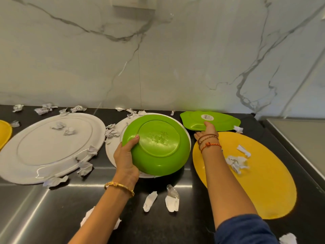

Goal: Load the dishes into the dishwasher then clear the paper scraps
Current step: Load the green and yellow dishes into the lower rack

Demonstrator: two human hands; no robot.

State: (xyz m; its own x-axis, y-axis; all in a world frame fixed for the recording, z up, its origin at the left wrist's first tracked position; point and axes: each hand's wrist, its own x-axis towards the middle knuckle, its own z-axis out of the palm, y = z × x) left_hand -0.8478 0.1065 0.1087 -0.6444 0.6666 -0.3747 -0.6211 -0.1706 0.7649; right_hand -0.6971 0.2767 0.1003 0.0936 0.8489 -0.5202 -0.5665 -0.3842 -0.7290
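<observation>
Fig.: dish pick-up, head view. Landmark = yellow mat (255, 173) on black desk (175, 208). L hand (125, 159) clenches the rim of a round green plate (158, 147), held underside-up, tilted, just left of mat, above a white plate (112, 152). R hand (209, 129) grips the near edge of a green leaf-shaped dish (211, 120) just behind mat; long axis runs L–R, lying beyond R hand, the nearer one. Paper scraps (235, 162) on mat & desk, uncleared.
</observation>
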